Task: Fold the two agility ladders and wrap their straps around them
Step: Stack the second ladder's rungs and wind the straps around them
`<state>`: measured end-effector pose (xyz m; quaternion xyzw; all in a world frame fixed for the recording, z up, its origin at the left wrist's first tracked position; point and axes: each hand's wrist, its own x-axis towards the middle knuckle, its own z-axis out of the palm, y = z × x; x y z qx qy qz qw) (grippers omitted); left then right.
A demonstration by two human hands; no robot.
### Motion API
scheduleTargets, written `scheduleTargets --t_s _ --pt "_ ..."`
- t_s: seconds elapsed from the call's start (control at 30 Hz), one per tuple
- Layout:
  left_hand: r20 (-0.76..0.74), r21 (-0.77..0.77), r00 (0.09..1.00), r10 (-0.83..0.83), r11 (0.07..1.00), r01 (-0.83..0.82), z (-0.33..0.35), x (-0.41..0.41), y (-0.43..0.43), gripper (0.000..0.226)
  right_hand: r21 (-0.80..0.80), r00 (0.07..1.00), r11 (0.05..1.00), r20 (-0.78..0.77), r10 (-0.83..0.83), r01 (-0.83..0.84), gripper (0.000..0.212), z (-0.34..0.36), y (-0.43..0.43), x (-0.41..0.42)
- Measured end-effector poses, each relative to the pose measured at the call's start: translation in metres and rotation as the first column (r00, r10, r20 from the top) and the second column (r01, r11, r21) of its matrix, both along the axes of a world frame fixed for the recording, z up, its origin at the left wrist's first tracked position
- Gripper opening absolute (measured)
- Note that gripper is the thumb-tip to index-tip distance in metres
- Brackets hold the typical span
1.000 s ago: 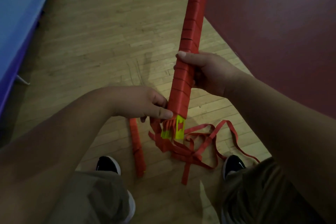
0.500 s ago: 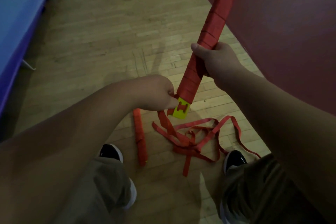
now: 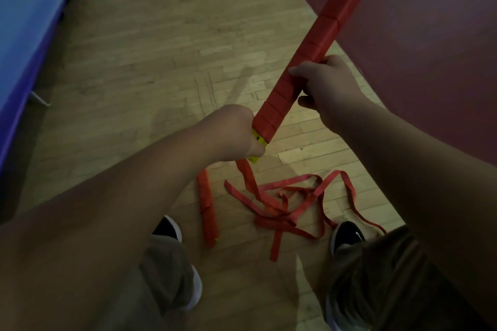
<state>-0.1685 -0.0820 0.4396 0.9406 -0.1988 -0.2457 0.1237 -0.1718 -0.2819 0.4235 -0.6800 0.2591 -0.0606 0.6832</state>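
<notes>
Red folded ladder (image 3: 320,43) slants from lower left to upper right above the floor (image 3: 161,62). Left hand (image 3: 236,134) is curled round its lower end; right hand (image 3: 328,86) clasps it higher up.

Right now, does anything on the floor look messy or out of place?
Yes. The red straps lie unwrapped in a loose tangle on the wooden floor beside the right shoe, one strand rising to the folded ladder gripped by the left hand and right hand.
</notes>
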Motion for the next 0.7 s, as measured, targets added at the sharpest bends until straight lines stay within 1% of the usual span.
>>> scheduleTargets --t_s 0.07,0.17,0.23,0.3,0.4,0.47,0.53,0.6,0.7 --pt "-0.114 -0.131 0.993 -0.023 0.991 0.008 0.006 0.007 0.011 0.021 0.138 1.000 0.990 0.029 0.010 -0.014 0.041 0.005 -0.008 0.000" --pt "-0.295 -0.272 0.947 -0.130 0.961 0.048 0.010 0.016 0.027 0.022 0.307 0.991 0.945 0.102 0.083 -0.111 0.024 0.008 -0.016 -0.004" --pt "-0.387 -0.371 0.899 -0.204 0.927 0.051 0.010 0.020 0.034 0.025 0.360 0.970 0.903 0.145 0.193 -0.234 0.030 0.009 -0.016 -0.009" --pt "-0.455 -0.455 0.848 -0.271 0.889 0.040 0.008 0.020 0.038 0.031 0.399 0.924 0.834 0.210 0.321 -0.380 0.031 0.012 -0.017 -0.013" --pt "-0.539 -0.548 0.755 -0.374 0.836 0.023 0.006 0.018 0.040 0.041 0.432 0.851 0.734 0.291 0.437 -0.524 0.034 0.016 -0.021 -0.014" --pt "-0.591 -0.584 0.703 -0.396 0.811 -0.034 0.005 0.019 0.041 0.041 0.402 0.818 0.713 0.310 0.484 -0.574 0.035 0.017 -0.023 -0.011" --pt "-0.600 -0.590 0.687 -0.410 0.807 -0.034 0.004 0.021 0.041 0.043 0.358 0.802 0.718 0.304 0.515 -0.597 0.032 0.016 -0.021 -0.009" --pt "-0.577 -0.568 0.696 -0.427 0.822 0.034 0.006 0.022 0.040 0.045 0.335 0.810 0.737 0.270 0.521 -0.586 0.035 0.015 -0.016 -0.010" --pt "-0.546 -0.467 0.733 -0.404 0.874 0.134 0.011 0.022 0.037 0.044 0.286 0.853 0.804 0.171 0.493 -0.522 0.039 0.015 -0.010 -0.014"
